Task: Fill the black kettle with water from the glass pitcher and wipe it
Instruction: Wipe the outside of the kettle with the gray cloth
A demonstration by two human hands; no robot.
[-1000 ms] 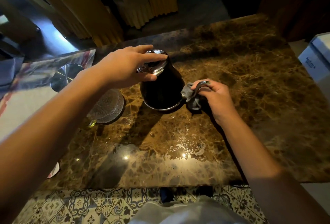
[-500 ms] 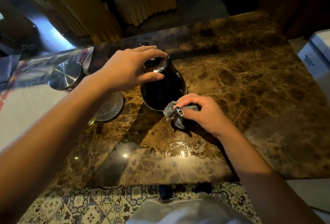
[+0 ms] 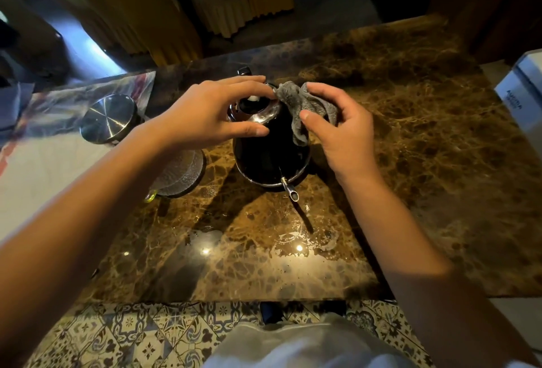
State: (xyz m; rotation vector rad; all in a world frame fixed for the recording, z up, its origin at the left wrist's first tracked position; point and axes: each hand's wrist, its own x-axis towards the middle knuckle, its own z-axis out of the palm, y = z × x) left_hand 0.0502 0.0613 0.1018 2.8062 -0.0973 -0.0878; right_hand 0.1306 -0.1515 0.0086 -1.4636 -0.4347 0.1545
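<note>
The black kettle (image 3: 268, 159) stands upright on the brown marble counter (image 3: 410, 162), its thin metal spout (image 3: 289, 190) pointing toward me. My left hand (image 3: 211, 112) grips the kettle's shiny chrome top between fingers and thumb. My right hand (image 3: 340, 130) holds a grey cloth (image 3: 305, 106) against the kettle's upper right side and rim. The glass pitcher (image 3: 181, 172) sits just left of the kettle, mostly hidden under my left forearm.
A round steel lid (image 3: 108, 118) lies at the left on a patterned mat (image 3: 44, 156). Water puddles (image 3: 293, 238) glisten on the counter in front of the kettle. A white box (image 3: 522, 94) stands at the right edge. Yellow-covered chairs stand beyond the counter.
The kettle has turned, so its spout now points toward me. My right hand with the cloth has risen from the kettle's base to its upper right side. My left hand stays on top.
</note>
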